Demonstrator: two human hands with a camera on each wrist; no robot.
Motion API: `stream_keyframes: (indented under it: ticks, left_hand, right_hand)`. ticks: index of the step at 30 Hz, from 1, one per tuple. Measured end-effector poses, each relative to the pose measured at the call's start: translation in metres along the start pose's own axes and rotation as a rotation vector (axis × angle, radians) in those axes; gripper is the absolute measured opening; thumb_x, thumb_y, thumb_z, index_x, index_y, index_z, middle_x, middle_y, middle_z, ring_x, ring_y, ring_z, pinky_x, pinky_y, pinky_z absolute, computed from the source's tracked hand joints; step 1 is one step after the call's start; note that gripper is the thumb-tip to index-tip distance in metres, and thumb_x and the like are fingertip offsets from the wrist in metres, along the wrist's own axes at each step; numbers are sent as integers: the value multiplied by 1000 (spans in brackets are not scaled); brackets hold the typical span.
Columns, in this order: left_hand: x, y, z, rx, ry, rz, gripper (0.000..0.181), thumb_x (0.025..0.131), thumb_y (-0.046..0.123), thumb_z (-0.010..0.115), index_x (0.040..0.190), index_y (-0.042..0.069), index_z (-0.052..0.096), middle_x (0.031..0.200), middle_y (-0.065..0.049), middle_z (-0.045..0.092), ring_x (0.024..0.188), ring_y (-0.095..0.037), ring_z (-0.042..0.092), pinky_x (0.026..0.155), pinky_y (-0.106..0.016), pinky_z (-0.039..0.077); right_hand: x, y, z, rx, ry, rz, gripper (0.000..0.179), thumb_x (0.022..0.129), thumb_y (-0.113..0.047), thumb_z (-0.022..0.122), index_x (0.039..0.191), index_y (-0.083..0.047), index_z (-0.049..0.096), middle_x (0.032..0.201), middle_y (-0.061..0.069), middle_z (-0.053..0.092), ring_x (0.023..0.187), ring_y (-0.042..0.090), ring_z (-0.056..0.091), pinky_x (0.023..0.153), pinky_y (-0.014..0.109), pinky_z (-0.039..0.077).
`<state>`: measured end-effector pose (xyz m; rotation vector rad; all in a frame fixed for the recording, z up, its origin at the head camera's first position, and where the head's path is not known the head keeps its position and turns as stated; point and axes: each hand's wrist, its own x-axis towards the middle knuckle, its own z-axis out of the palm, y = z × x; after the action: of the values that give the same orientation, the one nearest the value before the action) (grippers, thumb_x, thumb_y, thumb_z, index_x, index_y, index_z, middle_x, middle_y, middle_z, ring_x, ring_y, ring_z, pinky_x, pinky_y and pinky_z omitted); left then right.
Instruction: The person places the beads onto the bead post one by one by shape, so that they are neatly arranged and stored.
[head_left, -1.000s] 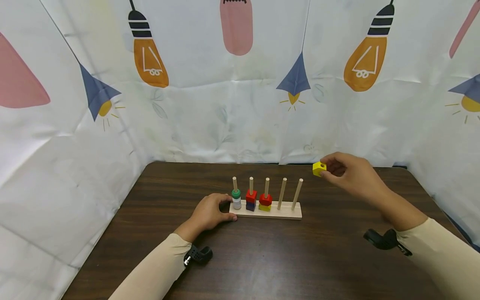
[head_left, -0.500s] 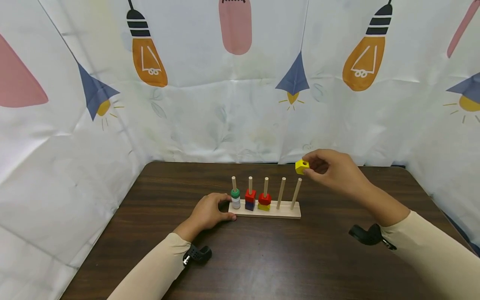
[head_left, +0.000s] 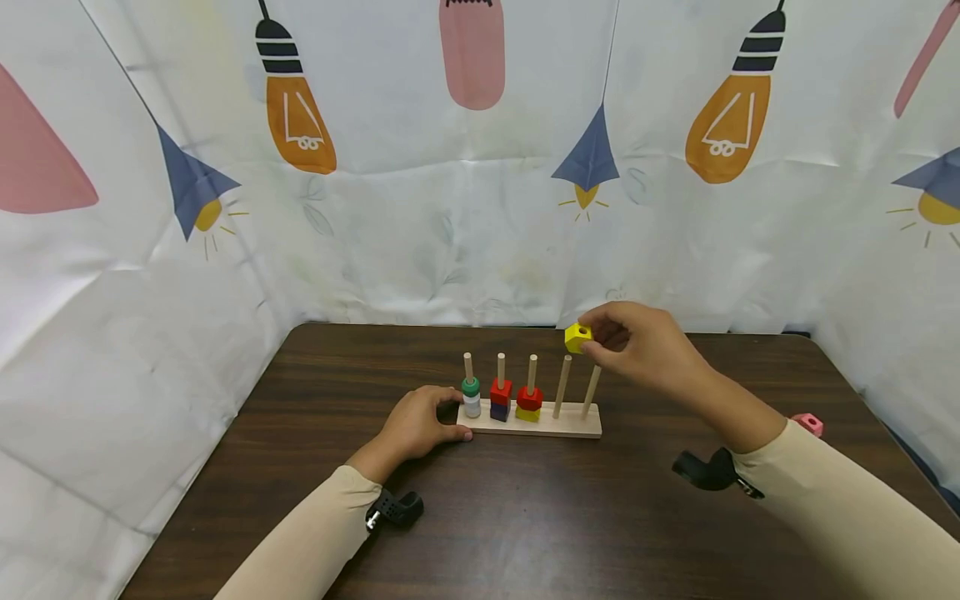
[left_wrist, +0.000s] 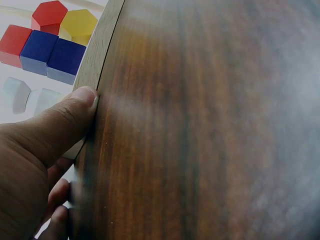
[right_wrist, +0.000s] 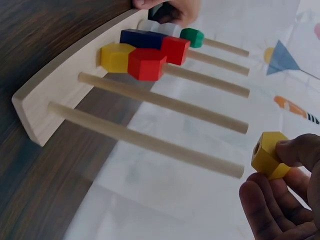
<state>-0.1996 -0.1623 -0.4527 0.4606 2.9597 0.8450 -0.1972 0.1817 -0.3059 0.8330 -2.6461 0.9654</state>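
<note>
My left hand (head_left: 420, 425) grips the left end of a wooden peg board (head_left: 555, 427), its thumb along the front edge. Between thumb and fingertips, my right hand (head_left: 645, 346) pinches a yellow angular bead (head_left: 577, 337) with a hole through it. The bead is just above the tips of the two bare pegs (head_left: 562, 387), as the right wrist view also shows. On the leftmost peg, a green bead (head_left: 470, 387) tops white ones. Another peg carries a red cube bead (head_left: 501, 392) over dark blue, and the third a red bead (right_wrist: 146, 64) over a yellow one.
A pink bead (head_left: 808, 424) lies on the dark wooden table (head_left: 510, 533), partly behind the right sleeve. A white curtain printed with lamps (head_left: 465, 233) hangs directly behind the table.
My right hand has carried the yellow bead leftward, from right of the board to over the bare pegs. The pink bead has come into sight. My left hand stays put.
</note>
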Motion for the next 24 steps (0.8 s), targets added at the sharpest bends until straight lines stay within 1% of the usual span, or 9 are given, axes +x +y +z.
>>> stream_keyframes:
  ticks: [8, 15, 24]
  left_hand:
    - [0, 0, 0, 2, -6, -1, 57, 76, 44, 91, 123, 18, 75, 134, -9, 66, 126, -32, 59, 103, -52, 47]
    - [0, 0, -1, -1, -7, -11, 57, 76, 44, 91, 123, 18, 75, 134, -9, 66, 126, -33, 59, 103, -52, 47]
    - [0, 0, -1, -3, -7, -8, 57, 75, 44, 92, 123, 18, 75, 134, -9, 66, 126, -33, 59, 104, -52, 47]
  right_hand:
    - [6, -6, 10, 24, 0, -9, 29, 88, -6, 81, 115, -3, 72, 99, 3, 70, 85, 16, 68, 76, 35, 60]
    - [10, -11, 21, 33, 0, -42, 27, 89, -7, 80, 115, -3, 72, 101, 3, 71, 86, 17, 68, 77, 36, 60]
    - [13, -17, 31, 54, -5, -16, 28, 90, -8, 80, 116, -5, 72, 102, 2, 70, 88, 17, 67, 79, 36, 59]
